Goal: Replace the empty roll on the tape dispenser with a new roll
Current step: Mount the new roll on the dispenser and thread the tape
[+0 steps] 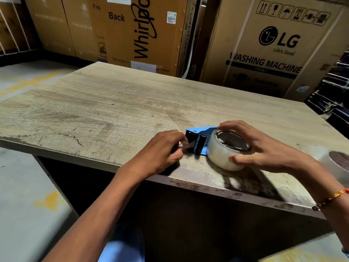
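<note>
My right hand wraps the new clear roll of packing tape, thumb on the near side, fingers over the far rim, pressing it down on the blue metal tape dispenser. The dispenser lies on its side on the worn grey wood-grain tabletop, near the front edge, cutter end pointing left. My left hand pinches the thin free end of tape just left of the black roller, fingers curled tight on it.

Risks, as I judge them: the tape end could fold back and stick to itself or the roller if I pull w/ slack; it could tear if I pull at an angle; fingertips sit close to the serrated blade at the dispenser's far-left tip, so a slip could nick me. The roll could lift off the hub if my right-hand grip eases. Can't tell if the roll is fully seated.

Around: a second roll w/ brown core at the right edge of the tabletop, well apart. Large brown cardboard appliance boxes stand beyond the far edge. Nothing sits between my hands and the dispenser.
</note>
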Tool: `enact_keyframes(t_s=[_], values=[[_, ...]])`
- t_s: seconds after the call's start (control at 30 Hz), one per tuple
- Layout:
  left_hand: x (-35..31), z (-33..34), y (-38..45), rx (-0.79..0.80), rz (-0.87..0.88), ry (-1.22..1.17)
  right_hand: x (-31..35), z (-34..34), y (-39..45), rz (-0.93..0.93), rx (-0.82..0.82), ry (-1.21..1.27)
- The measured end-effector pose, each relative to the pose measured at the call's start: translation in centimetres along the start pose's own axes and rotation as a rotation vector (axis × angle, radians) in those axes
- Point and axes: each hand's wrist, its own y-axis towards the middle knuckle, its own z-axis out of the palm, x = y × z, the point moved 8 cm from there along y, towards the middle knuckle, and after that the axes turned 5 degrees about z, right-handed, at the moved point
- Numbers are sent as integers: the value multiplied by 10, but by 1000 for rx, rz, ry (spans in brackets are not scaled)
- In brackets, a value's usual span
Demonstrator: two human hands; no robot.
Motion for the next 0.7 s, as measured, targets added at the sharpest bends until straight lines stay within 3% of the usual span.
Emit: enact_keyframes(t_s=[0.27,0.5,0.7], values=[[3,-7,-4,27,-48,-25,-2,6,-2,23,59,47],[11,-13,-10,-48,-117,-113,3,8,-6,39,57,-9],[20,-17,-13,-52,-189,-254,5,7,1,105,-145,-22]])
